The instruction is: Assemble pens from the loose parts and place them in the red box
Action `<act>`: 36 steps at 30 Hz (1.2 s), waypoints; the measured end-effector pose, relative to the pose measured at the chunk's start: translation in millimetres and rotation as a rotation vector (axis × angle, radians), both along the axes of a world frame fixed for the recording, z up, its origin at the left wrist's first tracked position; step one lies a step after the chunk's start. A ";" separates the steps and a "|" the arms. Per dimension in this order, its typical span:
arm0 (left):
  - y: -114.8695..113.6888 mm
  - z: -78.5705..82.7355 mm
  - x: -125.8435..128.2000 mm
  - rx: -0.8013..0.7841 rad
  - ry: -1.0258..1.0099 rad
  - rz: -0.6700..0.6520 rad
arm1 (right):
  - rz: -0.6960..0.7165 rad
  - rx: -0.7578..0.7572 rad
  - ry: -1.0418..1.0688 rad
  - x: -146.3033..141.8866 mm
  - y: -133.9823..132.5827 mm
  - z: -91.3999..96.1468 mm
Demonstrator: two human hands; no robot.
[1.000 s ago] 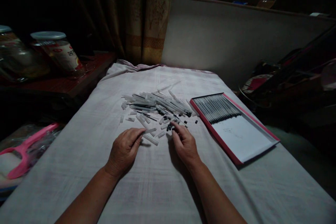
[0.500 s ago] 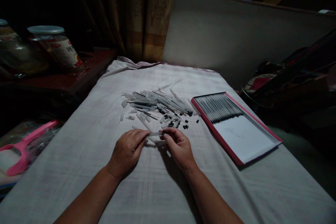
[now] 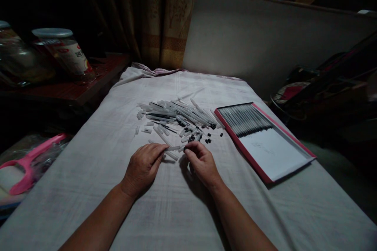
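My left hand (image 3: 145,166) pinches a clear, whitish pen tube (image 3: 173,148) between thumb and fingertips, its free end pointing right. Facing it, my right hand (image 3: 203,162) has thumb and forefinger closed on a small black pen plug (image 3: 185,149), mostly covered by the fingers. A narrow gap separates tube and plug. Just beyond the hands lies a heap of loose pen parts (image 3: 173,111): clear barrels, thin dark refills and clear caps. Several small black plugs (image 3: 208,140) are scattered at its near right side. Another clear tube (image 3: 171,155) rests on the cloth below the held one.
To the right, a shallow red-edged box (image 3: 259,168) holds a row of assembled pens (image 3: 246,119) in its far part. Pink scissors-like handles (image 3: 28,164) lie at the left among plastic bags. Lidded jars (image 3: 69,53) stand on a dark red table (image 3: 85,90). A pale checked cloth (image 3: 118,219) covers the work surface.
My right hand has shifted slightly right, away from the tube's end, so a gap now shows between them. My left hand has hardly moved.
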State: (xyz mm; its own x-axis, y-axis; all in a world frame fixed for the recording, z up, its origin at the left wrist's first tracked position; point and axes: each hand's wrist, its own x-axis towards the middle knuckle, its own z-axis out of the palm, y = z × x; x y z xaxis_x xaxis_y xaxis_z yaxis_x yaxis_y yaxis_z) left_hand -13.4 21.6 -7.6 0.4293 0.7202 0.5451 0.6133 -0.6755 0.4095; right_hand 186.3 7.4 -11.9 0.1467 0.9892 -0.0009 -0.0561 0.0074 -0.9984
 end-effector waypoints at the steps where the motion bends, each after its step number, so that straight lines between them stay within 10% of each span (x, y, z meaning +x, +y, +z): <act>1: -0.1 0.0 0.1 0.003 0.003 -0.002 | 0.007 0.000 -0.003 -0.6 0.0 0.3; 36: -0.2 -0.8 0.4 -0.038 0.090 -0.037 | 0.051 0.340 -0.436 7.0 -4.6 1.5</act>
